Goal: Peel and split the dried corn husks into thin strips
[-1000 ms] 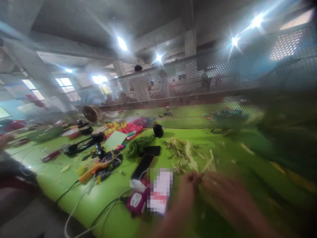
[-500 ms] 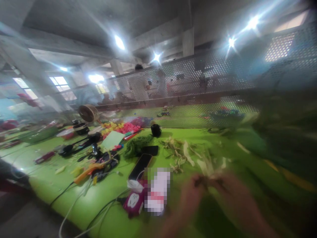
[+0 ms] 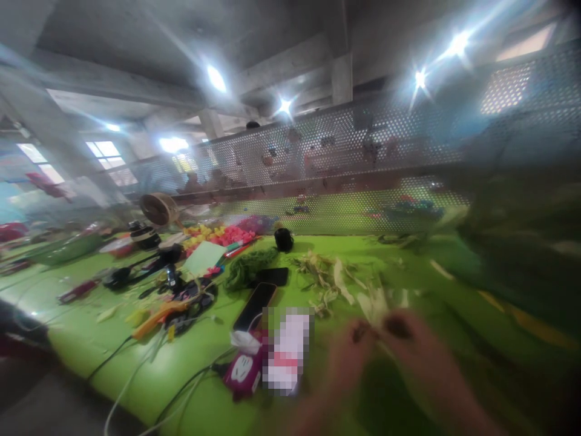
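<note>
My left hand (image 3: 351, 351) and my right hand (image 3: 413, 342) are close together above the right part of the green table, both with fingers pinched. A bunch of pale, husk-like strips (image 3: 374, 304) sticks up from between them; blur hides its exact kind. Each hand seems to grip the lower end of this bunch. Behind the hands, loose pale strips (image 3: 340, 280) lie scattered in a heap on the table.
Left of my hands are a purple tissue pack (image 3: 242, 370), a black phone (image 3: 256, 304), a green bundle (image 3: 249, 266) and an orange-handled tool (image 3: 158, 316) with cables. Pink and yellow pieces (image 3: 238, 236) lie farther back. A perforated screen (image 3: 318, 157) stands behind; a dark green mass (image 3: 517, 266) is at right.
My right hand has turned slightly and its fingers curl more around the pale strips. Both hands stay close together. The whole view has shifted a little.
</note>
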Demonstrator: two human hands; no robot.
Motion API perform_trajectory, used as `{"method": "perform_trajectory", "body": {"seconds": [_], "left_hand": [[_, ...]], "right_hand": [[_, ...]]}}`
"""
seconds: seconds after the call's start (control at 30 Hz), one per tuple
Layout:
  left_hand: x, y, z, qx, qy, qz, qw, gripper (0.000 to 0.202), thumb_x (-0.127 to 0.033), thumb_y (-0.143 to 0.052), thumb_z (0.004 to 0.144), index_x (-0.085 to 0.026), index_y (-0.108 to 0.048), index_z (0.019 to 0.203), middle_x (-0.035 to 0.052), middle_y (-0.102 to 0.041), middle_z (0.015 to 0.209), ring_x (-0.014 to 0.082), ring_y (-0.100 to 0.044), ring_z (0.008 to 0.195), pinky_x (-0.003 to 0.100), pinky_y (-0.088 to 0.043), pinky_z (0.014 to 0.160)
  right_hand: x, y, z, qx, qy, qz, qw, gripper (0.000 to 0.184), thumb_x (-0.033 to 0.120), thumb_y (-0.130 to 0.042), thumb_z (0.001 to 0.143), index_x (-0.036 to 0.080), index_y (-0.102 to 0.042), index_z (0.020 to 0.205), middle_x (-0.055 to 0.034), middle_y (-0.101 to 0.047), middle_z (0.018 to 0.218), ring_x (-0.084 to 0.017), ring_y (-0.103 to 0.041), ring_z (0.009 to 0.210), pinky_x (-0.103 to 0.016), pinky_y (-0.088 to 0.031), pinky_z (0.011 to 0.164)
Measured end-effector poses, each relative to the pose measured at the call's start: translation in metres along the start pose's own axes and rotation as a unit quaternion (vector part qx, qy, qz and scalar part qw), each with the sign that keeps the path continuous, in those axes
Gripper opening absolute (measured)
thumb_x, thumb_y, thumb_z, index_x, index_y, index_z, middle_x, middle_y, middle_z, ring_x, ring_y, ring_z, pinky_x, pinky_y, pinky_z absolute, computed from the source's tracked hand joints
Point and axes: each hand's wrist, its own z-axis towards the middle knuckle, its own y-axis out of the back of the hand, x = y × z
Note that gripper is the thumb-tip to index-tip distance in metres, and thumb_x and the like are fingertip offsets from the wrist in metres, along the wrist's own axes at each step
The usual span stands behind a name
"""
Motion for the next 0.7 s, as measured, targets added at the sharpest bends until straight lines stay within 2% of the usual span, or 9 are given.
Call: {"method": "perform_trajectory", "body": {"seconds": [0.2,0.33,0.43,0.5,0.57,0.63,0.7], "left_hand": [[0.003,0.004,0.005,-0.034,0.015,-0.012,0.999,0.022,-0.038,-0.06,0.076,-0.017,-0.055,0.073,-0.002,-0.047,0.066,0.0125,-0.041,0.066,0.026,-0.031,0.063],[0.004,0.005,0.007,-0.046,0.011,-0.013,0.999,0.021,-0.037,-0.058,0.076,-0.017,-0.053,0.071,-0.0028,-0.044,0.063,0.0113,-0.036,0.061,0.026,-0.027,0.059],[0.0,0.006,0.006,-0.044,0.021,-0.03,0.998,0.021,-0.037,-0.058,0.076,-0.017,-0.052,0.069,-0.0036,-0.043,0.061,0.0107,-0.035,0.059,0.025,-0.025,0.057],[-0.003,0.007,0.005,-0.038,0.035,-0.038,0.998,0.02,-0.036,-0.058,0.075,-0.017,-0.052,0.069,-0.0041,-0.042,0.06,0.0104,-0.034,0.058,0.025,-0.025,0.056],[-0.004,0.007,0.005,-0.033,0.049,-0.035,0.998,0.018,-0.034,-0.059,0.075,-0.017,-0.053,0.069,-0.0045,-0.042,0.059,0.0102,-0.034,0.057,0.025,-0.025,0.056],[-0.003,0.007,0.006,-0.033,0.057,-0.021,0.998,0.016,-0.031,-0.059,0.074,-0.017,-0.053,0.068,-0.0047,-0.041,0.059,0.01,-0.035,0.058,0.025,-0.025,0.057],[0.0,0.007,0.007,-0.033,0.058,-0.008,0.998,0.016,-0.029,-0.059,0.075,-0.017,-0.053,0.068,-0.0045,-0.041,0.06,0.0103,-0.036,0.059,0.025,-0.026,0.058]], "right_hand": [[-0.002,-0.004,-0.001,-0.001,-0.001,0.011,1.0,0.019,0.041,-0.057,0.085,0.023,-0.059,0.089,-0.0018,-0.072,0.084,-0.019,-0.068,0.079,-0.027,-0.049,0.072],[0.001,-0.007,-0.003,0.024,-0.023,0.012,0.999,0.016,0.039,-0.058,0.083,0.023,-0.062,0.08,-0.0004,-0.072,0.079,-0.019,-0.067,0.076,-0.027,-0.047,0.068],[0.005,-0.01,-0.001,0.051,-0.066,0.092,0.992,0.017,0.039,-0.063,0.077,0.022,-0.063,0.075,-0.0007,-0.071,0.074,-0.019,-0.065,0.07,-0.026,-0.046,0.062],[0.009,-0.01,0.001,0.055,-0.101,0.167,0.979,0.023,0.042,-0.065,0.074,0.021,-0.067,0.081,-0.0025,-0.073,0.076,-0.02,-0.067,0.071,-0.027,-0.049,0.063],[0.013,-0.007,0.003,0.033,-0.13,0.205,0.97,0.028,0.043,-0.067,0.073,0.02,-0.07,0.089,-0.0049,-0.075,0.08,-0.022,-0.069,0.076,-0.03,-0.052,0.068],[0.016,-0.003,0.004,0.002,-0.136,0.187,0.973,0.028,0.042,-0.066,0.073,0.02,-0.073,0.089,-0.0066,-0.077,0.082,-0.025,-0.07,0.079,-0.031,-0.053,0.07],[0.016,0.001,0.004,-0.016,-0.089,0.134,0.987,0.024,0.042,-0.062,0.076,0.021,-0.074,0.082,-0.0066,-0.077,0.081,-0.026,-0.071,0.078,-0.033,-0.054,0.068]]}}
